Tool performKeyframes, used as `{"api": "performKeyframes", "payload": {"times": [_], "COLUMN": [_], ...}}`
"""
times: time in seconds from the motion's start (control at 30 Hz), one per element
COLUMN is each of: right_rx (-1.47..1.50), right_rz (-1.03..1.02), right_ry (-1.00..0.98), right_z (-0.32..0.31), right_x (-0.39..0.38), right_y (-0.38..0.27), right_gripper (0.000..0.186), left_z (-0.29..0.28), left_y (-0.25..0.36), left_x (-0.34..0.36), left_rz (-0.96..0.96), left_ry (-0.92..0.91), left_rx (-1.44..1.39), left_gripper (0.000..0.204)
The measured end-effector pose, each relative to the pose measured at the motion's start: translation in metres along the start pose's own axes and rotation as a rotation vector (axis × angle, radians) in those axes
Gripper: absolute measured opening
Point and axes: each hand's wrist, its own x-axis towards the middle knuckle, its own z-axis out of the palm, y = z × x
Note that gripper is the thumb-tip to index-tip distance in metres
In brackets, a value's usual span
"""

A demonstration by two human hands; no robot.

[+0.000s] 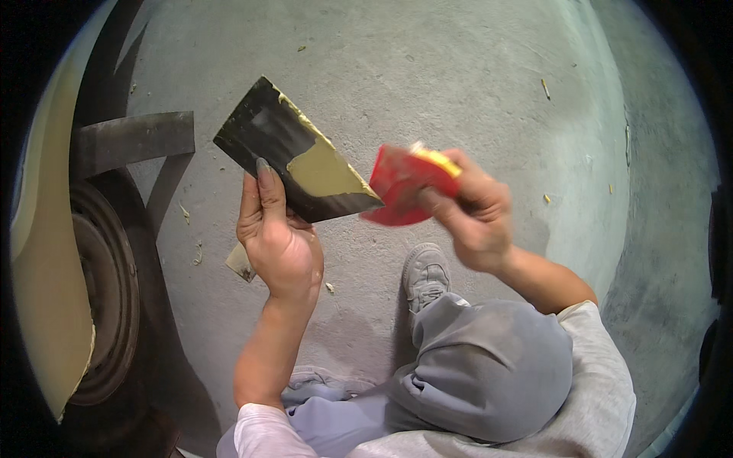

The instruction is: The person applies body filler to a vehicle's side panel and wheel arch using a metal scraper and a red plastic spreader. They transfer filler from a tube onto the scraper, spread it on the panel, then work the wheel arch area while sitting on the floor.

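Observation:
My left hand (281, 244) grips a dark flat board (252, 133) from below, thumb on top and the other fingers beneath. A smooth patch of pale yellow putty (324, 172) lies on the board, and more is smeared along its upper right edge. My right hand (477, 210) is closed on a red putty spreader (401, 187), blurred by motion. Yellow and whitish matter shows along the spreader's upper right edge. The spreader's left side is at the board's lower right corner; whether they touch I cannot tell.
At the left stand a pale yellowish body panel (47, 252) and a dark, rusty wheel (107, 294). A dark curved strip (141, 140) juts out above the wheel. Several bits of debris lie on the grey concrete floor (458, 69), with a small pale piece (240, 262) behind my left wrist.

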Motion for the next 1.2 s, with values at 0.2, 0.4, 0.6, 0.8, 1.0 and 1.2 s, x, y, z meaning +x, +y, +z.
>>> {"api": "performKeyframes", "payload": {"times": [0.2, 0.4, 0.6, 0.8, 1.0, 1.2], "right_rx": [-0.021, 0.175, 0.118, 0.235, 0.340, 0.690], "right_rz": [0.023, 0.067, 0.166, 0.263, 0.331, 0.491], "right_ry": [-0.259, -0.095, -0.128, -0.189, -0.345, -0.107], "right_z": [-0.004, -0.013, -0.014, 0.002, 0.050, 0.060], "right_x": [0.001, 0.021, 0.043, 0.034, 0.007, 0.012], "right_y": [0.010, 0.023, 0.038, 0.040, 0.042, 0.026], "right_gripper": [0.023, 0.021, 0.015, 0.015, 0.022, 0.035], "left_z": [-0.005, -0.003, -0.001, 0.005, -0.023, -0.092], "left_y": [-0.003, -0.014, -0.014, 0.010, 0.063, 0.102], "left_x": [0.005, 0.007, 0.019, 0.016, 0.009, -0.036], "left_rz": [-0.034, -0.098, -0.022, -0.010, -0.045, -0.298], "left_ry": [0.007, 0.217, 0.171, 0.148, 0.032, -0.132], "left_rx": [0.011, 0.094, 0.115, 0.247, 0.216, 0.648], "left_gripper": [0.025, 0.023, 0.022, 0.020, 0.026, 0.034]}}
